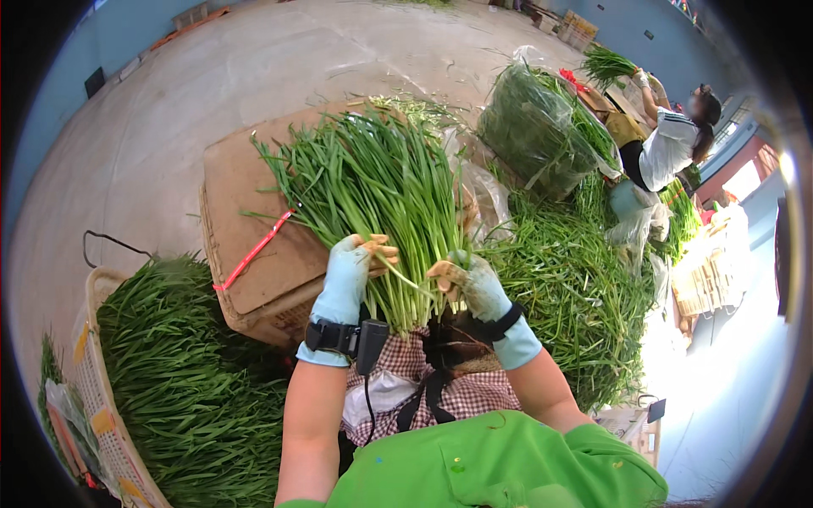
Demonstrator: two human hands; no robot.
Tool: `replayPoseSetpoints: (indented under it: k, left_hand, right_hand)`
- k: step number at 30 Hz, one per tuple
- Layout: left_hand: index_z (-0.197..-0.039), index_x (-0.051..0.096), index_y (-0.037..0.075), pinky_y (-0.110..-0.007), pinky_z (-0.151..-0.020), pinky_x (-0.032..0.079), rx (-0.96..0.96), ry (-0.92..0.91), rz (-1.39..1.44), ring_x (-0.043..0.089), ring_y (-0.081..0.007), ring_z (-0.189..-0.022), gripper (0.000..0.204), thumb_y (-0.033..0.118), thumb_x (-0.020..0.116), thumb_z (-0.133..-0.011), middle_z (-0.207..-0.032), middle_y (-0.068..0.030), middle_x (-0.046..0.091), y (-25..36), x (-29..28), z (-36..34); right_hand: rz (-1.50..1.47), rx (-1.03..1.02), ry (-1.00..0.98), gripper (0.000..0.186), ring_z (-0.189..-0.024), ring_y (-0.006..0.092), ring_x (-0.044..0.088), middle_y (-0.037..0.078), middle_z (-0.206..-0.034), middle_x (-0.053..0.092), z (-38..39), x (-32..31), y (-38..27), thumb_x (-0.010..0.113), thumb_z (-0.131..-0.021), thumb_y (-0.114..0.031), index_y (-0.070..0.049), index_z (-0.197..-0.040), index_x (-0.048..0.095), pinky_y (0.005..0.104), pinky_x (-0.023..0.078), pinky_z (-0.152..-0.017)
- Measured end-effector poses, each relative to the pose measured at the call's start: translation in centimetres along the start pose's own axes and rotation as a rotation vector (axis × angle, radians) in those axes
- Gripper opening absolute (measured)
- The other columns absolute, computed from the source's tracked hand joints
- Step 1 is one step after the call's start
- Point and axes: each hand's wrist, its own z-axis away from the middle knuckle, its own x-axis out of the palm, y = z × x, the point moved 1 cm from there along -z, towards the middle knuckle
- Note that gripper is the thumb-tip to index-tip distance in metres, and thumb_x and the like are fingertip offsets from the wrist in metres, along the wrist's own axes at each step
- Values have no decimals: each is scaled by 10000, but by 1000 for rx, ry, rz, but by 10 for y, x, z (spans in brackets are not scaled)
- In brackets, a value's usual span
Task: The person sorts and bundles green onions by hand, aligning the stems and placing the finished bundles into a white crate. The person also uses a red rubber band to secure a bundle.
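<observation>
A thick heap of garlic chives lies in front of me on a cardboard-topped surface, leaves pointing away and pale stems toward my lap. My left hand, in a light blue glove with tan fingertips, is closed on a single pale chive stalk that slants down toward the right hand. My right hand, gloved alike, has its fingers curled beside the stem ends; what they pinch is hidden. A red tie strip rests on the cardboard left of the heap.
At lower left stands a plastic basket full of chives. Loose greens spread at my right, below a large clear bag of greens. Another person sits at far right, holding up a green bunch.
</observation>
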Motion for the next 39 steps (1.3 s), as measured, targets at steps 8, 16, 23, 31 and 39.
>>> replayPoseSetpoints:
  k: [8, 16, 23, 31, 39]
  left_hand:
    - [-1057, 509, -34, -276, -523, 495, 86, 226, 197, 558, -165, -571, 190, 80, 426, -928, -736, -106, 576, 21, -43, 2]
    - [-1026, 597, 50, -199, -346, 329, 170, 219, -14, 390, -58, -371, 231, 245, 536, -918, -558, 6, 510, 20, -18, 20]
    - [-1091, 575, 14, -215, -350, 356, 114, 49, 143, 444, -85, -384, 307, 266, 497, -934, -598, -34, 549, 11, -14, 34]
    - [-1091, 572, 17, -201, -355, 360, 168, 126, 78, 449, -84, -380, 305, 267, 483, -941, -599, -37, 558, 12, -16, 46]
    - [-1097, 562, 26, -191, -371, 375, 202, 317, -19, 479, -81, -400, 307, 265, 561, -905, -615, -32, 572, 16, -28, 61]
  right_hand:
    - [-472, -182, 174, 303, -616, 78, 555, 2, -685, 573, 36, -23, -15, 598, -871, -318, -19, -906, 623, 175, 421, -527]
    - [514, 165, 282, 349, -782, 210, 629, 154, -885, 634, -21, 15, 5, 596, -861, -287, -30, -1082, 511, 327, 507, -633]
    - [993, 194, 403, 460, -901, 342, 611, 190, -969, 637, -41, 30, 21, 540, -845, -444, -70, -1110, 575, 404, 480, -787]
    - [1007, -123, 241, 368, -826, 315, 623, 162, -909, 647, -83, 48, 11, 555, -853, -306, -112, -1166, 547, 409, 484, -745]
    - [958, -34, 222, 246, -609, 190, 629, 133, -786, 654, -114, 45, -22, 599, -857, -219, -18, -999, 581, 312, 497, -540]
